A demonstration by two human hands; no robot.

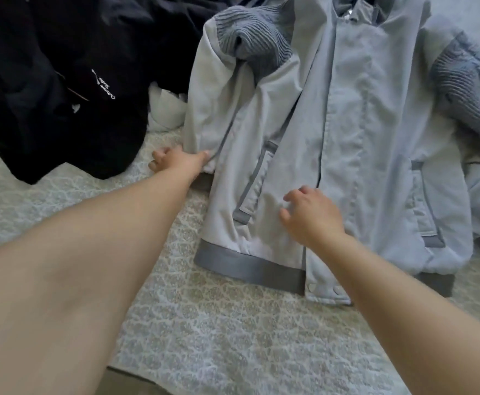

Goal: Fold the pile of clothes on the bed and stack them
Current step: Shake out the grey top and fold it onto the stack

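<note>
Your jacket lies front up on the bed, spread nearly flat, collar away from you and hem toward you. It is pale blue-grey with a darker grey hem band, grey-trimmed slanted pockets and ribbed grey knit at the shoulders. The sleeve on your left is folded in over the front panel; the other sleeve trails off to the right. Your left hand pinches the edge of that folded sleeve near its cuff, fingers curled. Your right hand rests on the front panel beside the pocket, fingers loosely bent, holding nothing. A heap of black clothes sits just left of the jacket.
</note>
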